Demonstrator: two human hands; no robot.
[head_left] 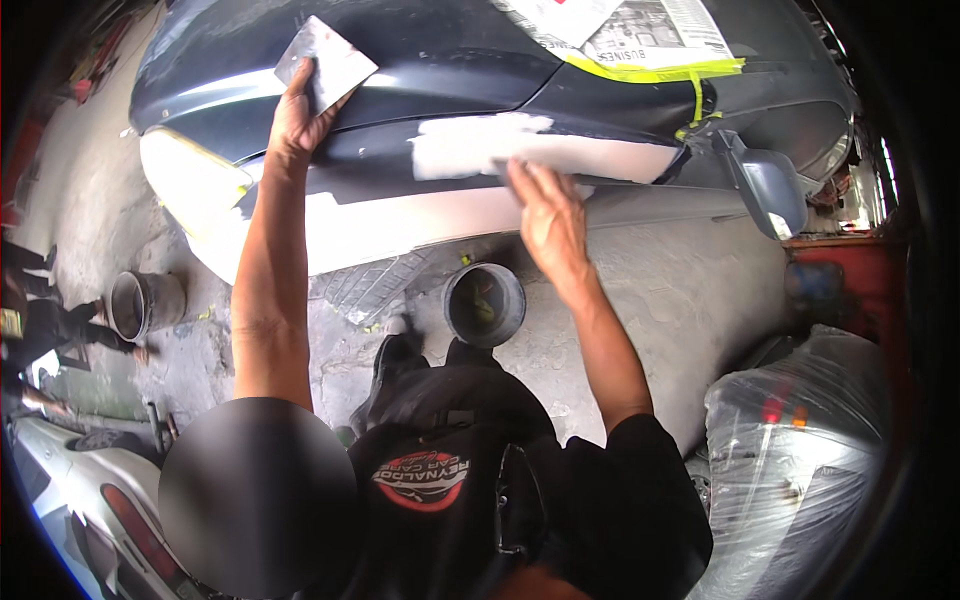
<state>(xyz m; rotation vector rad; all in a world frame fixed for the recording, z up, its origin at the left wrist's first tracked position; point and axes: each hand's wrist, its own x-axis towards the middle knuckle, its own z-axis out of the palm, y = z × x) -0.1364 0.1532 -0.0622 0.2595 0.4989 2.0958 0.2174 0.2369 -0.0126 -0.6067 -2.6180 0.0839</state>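
Here the left hand [300, 115], up at eleven o'clock, pinches a flat grey spreader plate [328, 62] between thumb and fingers, the plate tilted and resting against the dark car body panel [440, 70]. The right hand [548, 215], just right of centre, lies flat with the fingers together on a pale patch of filler [540, 150] that runs along the panel's lower crease; whether anything sits under the palm cannot be told. At one o'clock, newspaper masking [640, 30] is held down by yellow-green tape [655, 72]. A grey side mirror [770, 190] hangs at two o'clock, well apart from both hands. Below the panel, on the concrete floor [690, 300], a round dark bucket [484, 305] stands near the centre, directly under the right wrist, and a second metal bucket [140, 303] stands at nine o'clock. A plastic-wrapped bundle [790, 460] fills four o'clock. Another person's legs show at the far nine o'clock edge.
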